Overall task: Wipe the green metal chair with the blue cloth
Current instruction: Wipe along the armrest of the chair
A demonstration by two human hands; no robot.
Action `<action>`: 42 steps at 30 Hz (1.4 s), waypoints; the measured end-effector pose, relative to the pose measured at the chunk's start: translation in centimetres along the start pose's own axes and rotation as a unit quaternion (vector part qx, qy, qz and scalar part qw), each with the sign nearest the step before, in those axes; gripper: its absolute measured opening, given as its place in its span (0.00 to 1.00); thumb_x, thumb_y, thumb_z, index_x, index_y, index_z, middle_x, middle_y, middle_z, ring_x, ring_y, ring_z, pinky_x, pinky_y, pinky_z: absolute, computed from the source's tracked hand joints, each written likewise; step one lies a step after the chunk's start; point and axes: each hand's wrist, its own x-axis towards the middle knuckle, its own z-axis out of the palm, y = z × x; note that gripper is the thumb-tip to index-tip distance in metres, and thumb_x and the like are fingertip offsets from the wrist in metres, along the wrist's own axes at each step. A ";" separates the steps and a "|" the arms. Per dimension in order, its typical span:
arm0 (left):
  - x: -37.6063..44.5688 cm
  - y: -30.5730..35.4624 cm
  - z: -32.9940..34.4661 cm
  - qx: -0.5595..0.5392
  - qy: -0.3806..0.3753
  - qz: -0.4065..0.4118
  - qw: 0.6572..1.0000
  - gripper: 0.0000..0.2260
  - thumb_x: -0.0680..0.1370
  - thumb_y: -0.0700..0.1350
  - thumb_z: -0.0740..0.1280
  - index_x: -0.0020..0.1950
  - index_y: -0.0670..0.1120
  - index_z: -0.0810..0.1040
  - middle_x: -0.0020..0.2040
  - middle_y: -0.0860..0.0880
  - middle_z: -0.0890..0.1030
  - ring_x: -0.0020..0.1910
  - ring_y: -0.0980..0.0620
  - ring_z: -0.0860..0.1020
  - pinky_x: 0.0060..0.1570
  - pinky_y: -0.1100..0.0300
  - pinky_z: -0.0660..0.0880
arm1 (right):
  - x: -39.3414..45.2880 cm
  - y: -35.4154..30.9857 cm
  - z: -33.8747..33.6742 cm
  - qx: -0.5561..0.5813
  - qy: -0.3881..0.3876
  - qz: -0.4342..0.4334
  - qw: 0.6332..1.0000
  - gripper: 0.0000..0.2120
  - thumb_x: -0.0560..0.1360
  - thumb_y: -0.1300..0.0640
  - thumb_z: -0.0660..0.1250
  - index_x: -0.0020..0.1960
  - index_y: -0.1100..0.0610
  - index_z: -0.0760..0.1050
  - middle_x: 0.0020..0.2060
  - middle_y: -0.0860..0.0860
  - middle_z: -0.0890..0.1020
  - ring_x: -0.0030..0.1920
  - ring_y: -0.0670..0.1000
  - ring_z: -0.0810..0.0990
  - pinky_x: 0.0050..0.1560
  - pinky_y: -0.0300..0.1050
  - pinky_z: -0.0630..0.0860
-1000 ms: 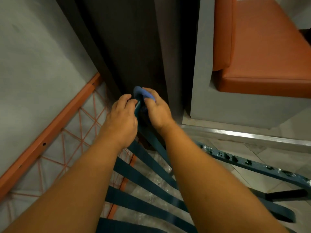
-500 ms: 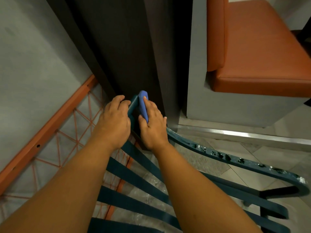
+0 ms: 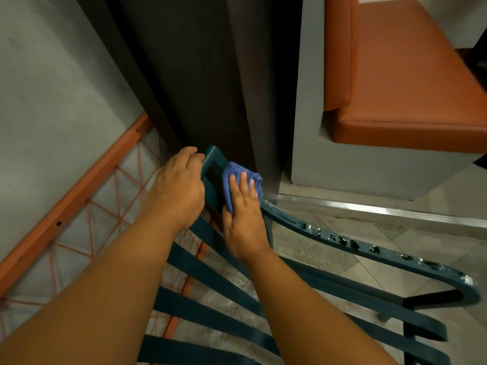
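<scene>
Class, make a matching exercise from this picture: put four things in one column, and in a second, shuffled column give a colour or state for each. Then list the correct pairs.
Column 1
1. blue cloth
2. left hand
3. bench cushion
4. chair armrest

Column 2
A. orange, beside the grey wall
B. grips the chair's top corner
C. pressed under the right hand
D. dotted with droplets

Pairs: 1-C, 2-B, 3-A, 4-D
</scene>
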 end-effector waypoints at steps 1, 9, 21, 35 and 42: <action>0.0 0.0 0.0 -0.001 -0.001 0.001 1.000 0.23 0.78 0.39 0.59 0.73 0.41 0.62 0.74 0.44 0.60 0.71 0.45 0.63 0.69 0.51 0.64 | -0.5 0.7 -0.1 -0.029 -0.007 0.014 0.999 0.31 0.79 0.58 0.55 0.78 0.52 0.45 0.77 0.49 0.43 0.76 0.51 0.36 0.76 0.49 0.37; 0.0 -0.1 0.0 0.001 -0.001 0.003 1.000 0.23 0.78 0.38 0.58 0.73 0.40 0.62 0.74 0.44 0.61 0.71 0.45 0.63 0.68 0.51 0.64 | 2.9 -2.1 -0.7 0.075 -0.012 0.103 0.992 0.29 0.80 0.60 0.55 0.78 0.53 0.48 0.78 0.51 0.48 0.77 0.53 0.41 0.76 0.48 0.41; 0.0 -0.2 0.2 -0.005 -0.002 0.017 1.000 0.23 0.78 0.37 0.57 0.73 0.40 0.61 0.73 0.43 0.61 0.71 0.44 0.63 0.69 0.51 0.62 | 1.6 1.6 -2.3 -0.113 -0.063 0.218 0.967 0.29 0.81 0.55 0.52 0.78 0.56 0.43 0.78 0.55 0.46 0.77 0.58 0.41 0.74 0.51 0.39; -0.1 -0.3 0.3 -0.005 0.006 0.026 1.000 0.22 0.77 0.37 0.57 0.71 0.39 0.63 0.70 0.41 0.65 0.68 0.43 0.67 0.67 0.49 0.66 | 2.1 0.5 -2.4 -0.019 -0.073 0.146 0.986 0.30 0.80 0.58 0.56 0.78 0.55 0.47 0.78 0.54 0.49 0.77 0.56 0.43 0.76 0.51 0.42; 0.0 -0.3 0.4 -0.008 0.010 0.028 1.000 0.22 0.77 0.37 0.57 0.71 0.39 0.64 0.70 0.42 0.66 0.68 0.43 0.67 0.67 0.48 0.66 | -1.2 5.4 -3.1 -0.185 -0.068 0.139 0.971 0.29 0.80 0.51 0.54 0.78 0.54 0.48 0.77 0.55 0.53 0.77 0.56 0.48 0.76 0.54 0.44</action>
